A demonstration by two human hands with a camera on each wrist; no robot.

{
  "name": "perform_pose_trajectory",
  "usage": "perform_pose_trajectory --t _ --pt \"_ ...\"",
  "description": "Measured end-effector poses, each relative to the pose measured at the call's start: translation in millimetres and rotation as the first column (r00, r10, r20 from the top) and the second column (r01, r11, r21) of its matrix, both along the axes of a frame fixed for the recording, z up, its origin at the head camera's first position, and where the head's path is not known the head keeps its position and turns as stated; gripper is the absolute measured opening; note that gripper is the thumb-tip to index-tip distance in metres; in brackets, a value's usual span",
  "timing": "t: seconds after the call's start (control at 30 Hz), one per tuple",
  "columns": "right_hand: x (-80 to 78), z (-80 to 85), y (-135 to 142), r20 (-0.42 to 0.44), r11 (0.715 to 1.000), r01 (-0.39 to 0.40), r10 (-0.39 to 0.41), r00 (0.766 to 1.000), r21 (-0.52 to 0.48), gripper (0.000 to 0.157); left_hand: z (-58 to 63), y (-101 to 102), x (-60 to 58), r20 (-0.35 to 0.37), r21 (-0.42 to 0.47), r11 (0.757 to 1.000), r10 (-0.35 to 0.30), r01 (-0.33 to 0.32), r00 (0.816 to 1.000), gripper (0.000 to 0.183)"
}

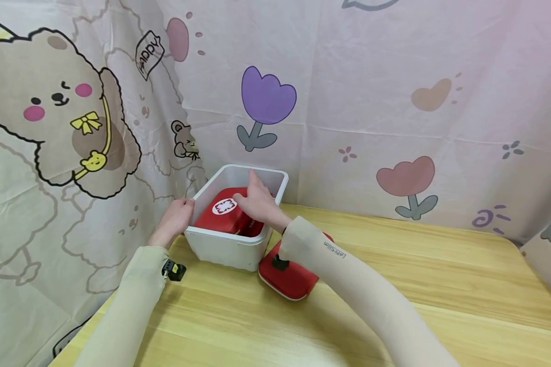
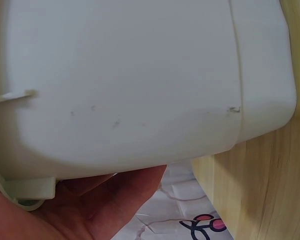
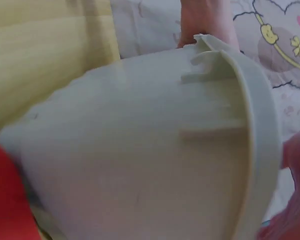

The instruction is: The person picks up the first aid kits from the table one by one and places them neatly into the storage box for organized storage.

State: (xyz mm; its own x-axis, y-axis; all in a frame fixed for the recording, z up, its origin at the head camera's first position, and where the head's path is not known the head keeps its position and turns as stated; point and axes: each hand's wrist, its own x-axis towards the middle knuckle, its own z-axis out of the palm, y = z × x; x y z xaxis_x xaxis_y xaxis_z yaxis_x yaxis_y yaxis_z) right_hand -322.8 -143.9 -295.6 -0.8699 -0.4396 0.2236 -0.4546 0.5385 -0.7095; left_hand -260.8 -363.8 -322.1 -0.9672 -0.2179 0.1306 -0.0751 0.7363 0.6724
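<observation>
A white plastic bin (image 1: 225, 250) stands on the table near the wall. My left hand (image 1: 174, 219) grips its left rim; in the left wrist view the fingers (image 2: 130, 195) curl against the bin's outer wall. Inside the bin lies a red first aid pouch (image 1: 218, 220) with a white round emblem. Beside it, lettered red fabric (image 1: 255, 228) shows along the right inner wall. Over the bin's right rim reaches my right hand (image 1: 259, 203), thumb and forefinger spread and extended above the red pouch. Its other fingers are hidden, and contact with the pouch is unclear.
Another red pouch (image 1: 289, 278) lies on the table against the bin's right side, partly under my right forearm. The wooden table (image 1: 422, 285) extends to the right. A patterned cloth (image 1: 340, 92) hangs behind and to the left, close to the bin.
</observation>
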Motion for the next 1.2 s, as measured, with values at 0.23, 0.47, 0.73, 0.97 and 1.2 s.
perform_pose_trajectory --t 0.23,0.47,0.73,0.97,1.2 --pt "10.5 -4.4 19 -0.308 0.936 0.05 0.064 0.949 0.349 0.075 -0.4 0 -0.6 0.012 0.01 1.0 0.003 -0.003 1.0 0.053" --pt "26.4 -9.0 39 -0.327 0.916 0.039 0.102 0.939 0.398 0.08 -1.2 -2 -1.0 -0.002 0.003 1.0 0.01 -0.01 1.0 0.052" --pt "35.4 -13.7 64 -0.306 0.925 0.03 0.094 0.947 0.378 0.081 -0.2 -2 -4.5 -0.016 -0.007 1.0 0.0 0.0 1.0 0.051" --pt "37.2 -23.3 82 -0.291 0.924 0.05 0.068 0.954 0.379 0.081 1.8 -2 -5.9 0.009 -0.002 1.0 -0.004 0.004 1.0 0.056" --pt "40.0 -30.7 92 -0.282 0.918 0.059 0.059 0.958 0.393 0.078 -0.8 -2 -6.0 0.003 -0.015 1.0 0.0 0.0 1.0 0.054"
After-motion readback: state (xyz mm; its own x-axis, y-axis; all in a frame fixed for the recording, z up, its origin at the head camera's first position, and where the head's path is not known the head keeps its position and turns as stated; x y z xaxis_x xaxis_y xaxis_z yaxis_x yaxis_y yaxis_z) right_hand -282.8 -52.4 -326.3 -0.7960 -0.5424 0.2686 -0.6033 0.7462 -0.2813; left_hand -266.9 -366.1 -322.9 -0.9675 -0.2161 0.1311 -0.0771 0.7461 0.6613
